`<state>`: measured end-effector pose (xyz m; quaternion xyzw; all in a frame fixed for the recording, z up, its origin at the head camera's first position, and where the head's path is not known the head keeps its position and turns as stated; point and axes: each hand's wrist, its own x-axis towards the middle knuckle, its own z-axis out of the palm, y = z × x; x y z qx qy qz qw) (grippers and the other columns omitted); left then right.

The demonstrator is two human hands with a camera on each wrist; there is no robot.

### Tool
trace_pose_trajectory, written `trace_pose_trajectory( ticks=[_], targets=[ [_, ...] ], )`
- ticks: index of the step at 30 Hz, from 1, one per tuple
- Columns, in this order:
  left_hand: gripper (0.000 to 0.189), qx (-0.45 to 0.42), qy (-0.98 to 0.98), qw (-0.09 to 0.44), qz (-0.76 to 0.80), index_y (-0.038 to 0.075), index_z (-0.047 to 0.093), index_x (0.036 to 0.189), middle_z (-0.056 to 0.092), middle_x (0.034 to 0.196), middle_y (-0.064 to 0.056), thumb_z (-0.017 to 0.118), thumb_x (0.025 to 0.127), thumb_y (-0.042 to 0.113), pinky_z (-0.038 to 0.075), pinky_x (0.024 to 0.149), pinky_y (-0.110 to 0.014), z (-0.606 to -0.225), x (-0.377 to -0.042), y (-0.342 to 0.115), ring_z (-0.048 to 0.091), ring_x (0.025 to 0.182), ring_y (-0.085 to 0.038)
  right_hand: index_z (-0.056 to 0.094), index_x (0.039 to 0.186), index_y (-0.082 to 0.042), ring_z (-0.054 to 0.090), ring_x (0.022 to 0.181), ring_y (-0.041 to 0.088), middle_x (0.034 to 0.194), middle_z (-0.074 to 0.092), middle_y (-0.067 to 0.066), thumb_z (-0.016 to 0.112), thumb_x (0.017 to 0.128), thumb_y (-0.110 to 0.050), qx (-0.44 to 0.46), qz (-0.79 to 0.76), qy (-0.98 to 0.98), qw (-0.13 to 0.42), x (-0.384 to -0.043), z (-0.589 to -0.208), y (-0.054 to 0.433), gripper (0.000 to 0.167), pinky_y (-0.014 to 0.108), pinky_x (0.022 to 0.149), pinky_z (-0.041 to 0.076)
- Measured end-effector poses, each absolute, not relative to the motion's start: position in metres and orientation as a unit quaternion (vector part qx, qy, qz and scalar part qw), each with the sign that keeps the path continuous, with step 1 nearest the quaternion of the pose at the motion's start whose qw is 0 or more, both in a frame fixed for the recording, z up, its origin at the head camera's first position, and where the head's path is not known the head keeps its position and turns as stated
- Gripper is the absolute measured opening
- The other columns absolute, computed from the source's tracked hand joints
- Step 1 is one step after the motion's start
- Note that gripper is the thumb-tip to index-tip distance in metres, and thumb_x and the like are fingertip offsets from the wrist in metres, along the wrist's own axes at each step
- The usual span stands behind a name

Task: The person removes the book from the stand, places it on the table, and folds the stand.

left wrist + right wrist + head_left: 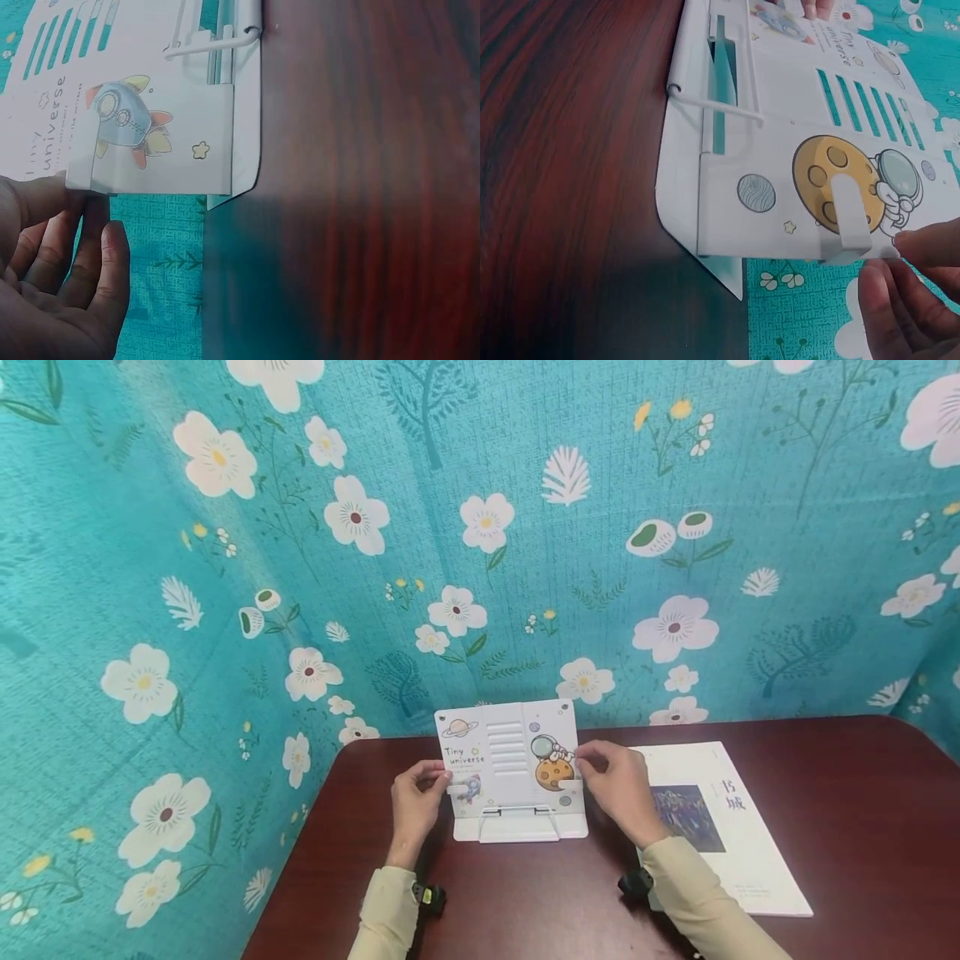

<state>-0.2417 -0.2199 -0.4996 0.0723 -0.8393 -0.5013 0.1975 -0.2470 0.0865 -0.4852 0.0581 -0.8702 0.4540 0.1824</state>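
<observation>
A white book stand [504, 760] with "Tiny universe" lettering, a planet, a rocket and an astronaut stands upright on the table, tilted back. Its wire page holder [519, 824] lies low at the front over the base. At the left edge, my left hand [417, 797] pinches the panel, thumb by the small white clip [84, 161] beside the rocket. My right hand [617, 781] pinches the opposite edge near the astronaut, with the thumb on one face and fingers on the other. A second white clip [849, 217] crosses the orange planet, just below the right fingertips.
A white book [750, 852] with a dark picture on its cover lies flat at the right, partly under the right forearm. The dark red wooden table [540, 893] ends at a teal flowered cloth [525, 568] behind the stand and along the left.
</observation>
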Motion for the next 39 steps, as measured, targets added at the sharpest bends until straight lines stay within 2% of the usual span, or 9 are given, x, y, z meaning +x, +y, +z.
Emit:
trace_pose_trajectory(
  ticks=[5, 12, 17, 22, 25, 29, 33, 39],
  targets=[
    [0.01, 0.065, -0.844, 0.184, -0.499, 0.008, 0.08, 0.102, 0.08, 0.095, -0.011, 0.079, 0.091, 0.008, 0.059, 0.076, -0.024, -0.496, -0.242, -0.224, 0.073, 0.085, -0.02, 0.078, 0.104, -0.002, 0.075, 0.093, 0.031, 0.101, 0.08, 0.016, 0.073, 0.091, -0.002, 0.061, 0.458, -0.866, 0.189, -0.245, -0.485, 0.083, 0.014, 0.05, 0.085, 0.058],
    [0.01, 0.055, -0.864, 0.123, -0.484, 0.008, 0.08, 0.101, 0.08, 0.095, -0.01, 0.081, 0.09, 0.009, 0.056, 0.077, -0.028, -0.49, -0.239, -0.236, 0.07, 0.083, -0.018, 0.077, 0.111, 0.0, 0.073, 0.092, 0.028, 0.103, 0.077, 0.014, 0.074, 0.092, -0.004, 0.075, 0.453, -0.871, 0.176, -0.241, -0.484, 0.081, 0.02, 0.045, 0.083, 0.059],
    [0.009, 0.033, -0.872, 0.097, -0.479, 0.007, 0.08, 0.098, 0.08, 0.093, -0.011, 0.081, 0.089, 0.008, 0.051, 0.074, -0.027, -0.485, -0.239, -0.243, 0.07, 0.08, -0.017, 0.074, 0.119, 0.004, 0.068, 0.096, 0.028, 0.111, 0.069, 0.015, 0.076, 0.09, -0.008, 0.087, 0.438, -0.878, 0.171, -0.238, -0.479, 0.078, 0.032, 0.045, 0.084, 0.058],
    [0.008, 0.02, -0.878, 0.064, -0.474, 0.007, 0.08, 0.092, 0.081, 0.091, -0.011, 0.084, 0.086, 0.01, 0.049, 0.068, -0.029, -0.479, -0.236, -0.245, 0.071, 0.078, -0.018, 0.072, 0.124, 0.005, 0.06, 0.081, 0.025, 0.115, 0.068, 0.014, 0.079, 0.087, -0.011, 0.098, 0.42, -0.886, 0.167, -0.237, -0.476, 0.073, 0.041, 0.031, 0.07, 0.045],
    [0.009, 0.012, -0.882, 0.047, -0.469, 0.007, 0.08, 0.091, 0.081, 0.091, -0.011, 0.085, 0.084, 0.011, 0.05, 0.066, -0.03, -0.475, -0.234, -0.245, 0.071, 0.078, -0.018, 0.072, 0.126, 0.004, 0.058, 0.075, 0.023, 0.118, 0.07, 0.015, 0.081, 0.086, -0.012, 0.105, 0.414, -0.888, 0.172, -0.236, -0.477, 0.071, 0.044, 0.028, 0.067, 0.041],
    [0.01, 0.01, -0.882, 0.027, -0.47, 0.007, 0.079, 0.089, 0.081, 0.091, -0.011, 0.086, 0.084, 0.012, 0.051, 0.067, -0.03, -0.468, -0.23, -0.245, 0.072, 0.077, -0.025, 0.071, 0.128, 0.004, 0.064, 0.082, 0.027, 0.123, 0.073, 0.02, 0.08, 0.087, -0.014, 0.107, 0.413, -0.886, 0.181, -0.234, -0.478, 0.069, 0.045, 0.036, 0.074, 0.049],
    [0.011, 0.014, -0.881, 0.001, -0.472, 0.006, 0.079, 0.087, 0.08, 0.087, -0.01, 0.087, 0.083, 0.011, 0.051, 0.069, -0.029, -0.464, -0.226, -0.246, 0.073, 0.079, -0.032, 0.069, 0.131, 0.004, 0.065, 0.088, 0.029, 0.123, 0.074, 0.022, 0.079, 0.088, -0.014, 0.105, 0.42, -0.887, 0.161, -0.232, -0.479, 0.068, 0.048, 0.043, 0.08, 0.052],
    [0.013, -0.008, -0.883, -0.035, -0.468, 0.006, 0.079, 0.086, 0.08, 0.086, -0.009, 0.088, 0.081, 0.012, 0.051, 0.072, -0.031, -0.461, -0.222, -0.246, 0.073, 0.078, -0.029, 0.067, 0.133, 0.004, 0.076, 0.097, 0.036, 0.122, 0.075, 0.023, 0.081, 0.087, -0.014, 0.128, 0.431, -0.881, 0.147, -0.232, -0.481, 0.064, 0.052, 0.049, 0.085, 0.062]
  ],
)
